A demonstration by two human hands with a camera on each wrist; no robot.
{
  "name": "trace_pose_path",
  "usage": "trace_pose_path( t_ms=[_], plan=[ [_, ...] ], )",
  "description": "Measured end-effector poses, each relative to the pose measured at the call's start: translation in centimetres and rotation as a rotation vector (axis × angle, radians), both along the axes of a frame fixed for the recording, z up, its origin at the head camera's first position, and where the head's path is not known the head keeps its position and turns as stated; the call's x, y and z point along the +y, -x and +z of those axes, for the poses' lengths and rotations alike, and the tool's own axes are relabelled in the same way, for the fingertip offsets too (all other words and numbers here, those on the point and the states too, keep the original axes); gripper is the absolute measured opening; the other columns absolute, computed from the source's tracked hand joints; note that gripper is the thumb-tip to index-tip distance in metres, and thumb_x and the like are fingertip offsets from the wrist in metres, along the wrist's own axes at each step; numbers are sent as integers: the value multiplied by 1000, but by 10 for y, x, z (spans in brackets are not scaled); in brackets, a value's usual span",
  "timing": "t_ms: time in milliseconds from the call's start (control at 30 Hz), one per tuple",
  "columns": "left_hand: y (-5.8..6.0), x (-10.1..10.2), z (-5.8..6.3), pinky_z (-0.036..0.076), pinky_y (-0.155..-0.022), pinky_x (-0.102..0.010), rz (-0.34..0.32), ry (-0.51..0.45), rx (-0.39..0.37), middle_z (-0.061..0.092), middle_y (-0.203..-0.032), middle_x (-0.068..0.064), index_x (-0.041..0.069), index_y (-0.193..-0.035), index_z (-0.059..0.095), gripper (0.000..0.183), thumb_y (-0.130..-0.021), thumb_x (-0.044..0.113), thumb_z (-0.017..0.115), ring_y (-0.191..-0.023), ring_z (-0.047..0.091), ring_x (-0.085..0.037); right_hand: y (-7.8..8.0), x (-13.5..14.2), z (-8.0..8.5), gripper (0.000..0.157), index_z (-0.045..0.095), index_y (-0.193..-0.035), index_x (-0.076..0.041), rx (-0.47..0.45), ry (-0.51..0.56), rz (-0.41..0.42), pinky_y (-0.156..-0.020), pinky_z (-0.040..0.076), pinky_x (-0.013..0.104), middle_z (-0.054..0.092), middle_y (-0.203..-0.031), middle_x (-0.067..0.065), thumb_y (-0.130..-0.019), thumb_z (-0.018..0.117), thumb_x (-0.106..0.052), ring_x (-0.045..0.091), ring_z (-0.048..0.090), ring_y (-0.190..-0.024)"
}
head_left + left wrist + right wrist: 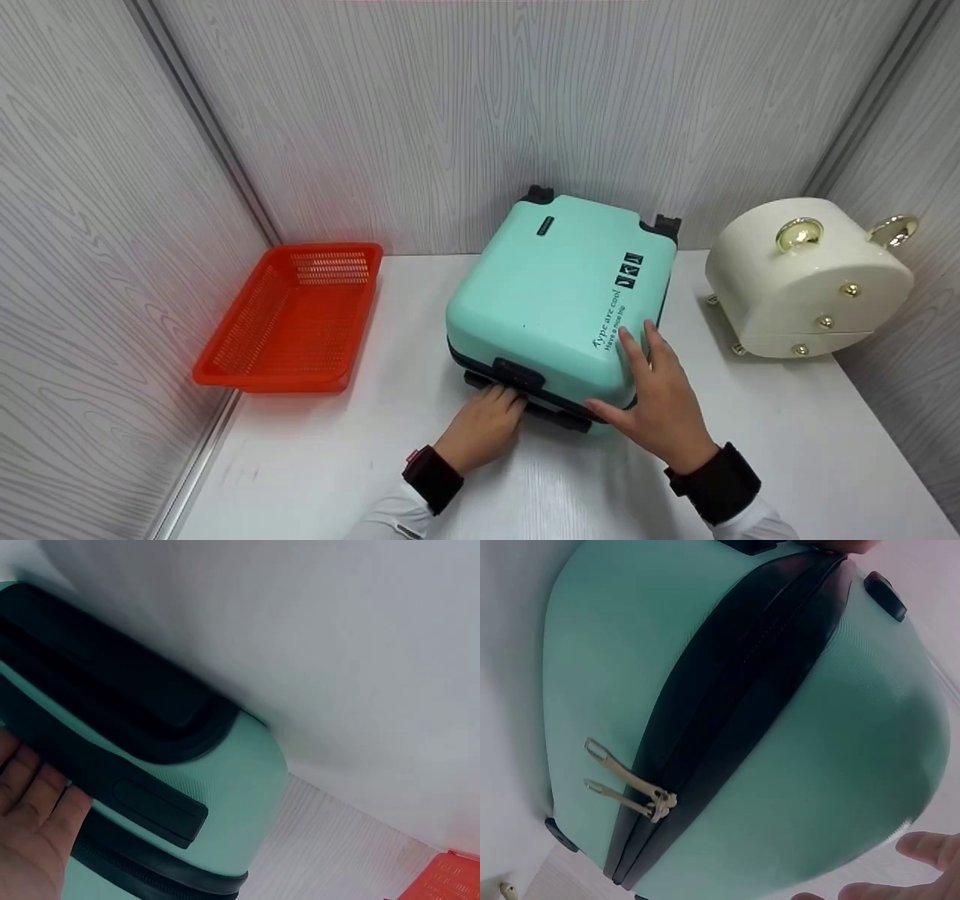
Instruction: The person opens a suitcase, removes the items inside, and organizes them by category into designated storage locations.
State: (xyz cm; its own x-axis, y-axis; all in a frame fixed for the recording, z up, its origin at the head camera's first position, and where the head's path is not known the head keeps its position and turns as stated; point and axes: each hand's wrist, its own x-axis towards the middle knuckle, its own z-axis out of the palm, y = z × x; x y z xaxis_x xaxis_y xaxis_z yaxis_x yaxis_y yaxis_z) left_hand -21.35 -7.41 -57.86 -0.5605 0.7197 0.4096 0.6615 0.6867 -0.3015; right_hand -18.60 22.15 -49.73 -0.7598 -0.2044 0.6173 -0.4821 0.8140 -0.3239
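Observation:
A mint-green suitcase (555,277) lies flat on the white table, its wheels toward the back wall and its handle side facing me. My left hand (486,426) is at that near side, fingers hooked behind the black carry handle (97,765) in the left wrist view. My right hand (664,405) is spread at the suitcase's near right corner, fingers straight and thumb apart. In the right wrist view, two metal zipper pulls (634,784) hang together on the black zipper band (727,690) along the suitcase's side.
A red plastic basket (289,382) stands on the left by the side wall. On the right is a cream rounded box (795,277) with gold knobs, handles and small feet. Grey wood-grain panels (450,112) enclose the table at the back and sides.

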Motion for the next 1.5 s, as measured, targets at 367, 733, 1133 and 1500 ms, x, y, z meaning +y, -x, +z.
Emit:
trace_pose_path(
  t_ms=[367, 733, 1133, 1500],
  plan=[
    [0, 7, -13, 60, -92, -34, 18, -62, 50, 73, -106, 1, 14, -104, 76, 8, -99, 20, 75, -100, 70, -18, 2, -5, -11, 101, 56, -157, -8, -20, -8, -20, -100, 57, 68, 44, -160, 38, -73, 103, -39, 61, 45, -143],
    [-10, 16, -8, 53, -77, -29, -16, -74, 113, 71, -91, 5, 16, -94, 72, 11, -99, 25, 76, -84, 66, -15, 0, 10, -5, 98, 57, -157, -10, -45, 16, 28, -105, 53, 72, 44, -161, 37, -73, 102, -33, 62, 44, -145],
    [-30, 27, -12, 49, -64, -26, -41, -89, 166, 67, -83, 6, 17, -87, 70, 12, -92, 23, 80, -73, 62, -11, 3, 32, -9, 100, 55, -160, -14, -58, -3, 138, -109, 49, 73, 42, -167, 32, -74, 102, -29, 60, 43, -148],
    [-24, 40, -8, 50, -59, -23, -41, -134, 159, 72, -81, 9, 19, -86, 76, 15, -94, 29, 84, -68, 62, -8, 17, 48, -10, 101, 51, -163, -16, -63, -7, 190, -128, 12, 10, 39, -170, 28, -75, 101, -25, 58, 40, -152]
  ],
)
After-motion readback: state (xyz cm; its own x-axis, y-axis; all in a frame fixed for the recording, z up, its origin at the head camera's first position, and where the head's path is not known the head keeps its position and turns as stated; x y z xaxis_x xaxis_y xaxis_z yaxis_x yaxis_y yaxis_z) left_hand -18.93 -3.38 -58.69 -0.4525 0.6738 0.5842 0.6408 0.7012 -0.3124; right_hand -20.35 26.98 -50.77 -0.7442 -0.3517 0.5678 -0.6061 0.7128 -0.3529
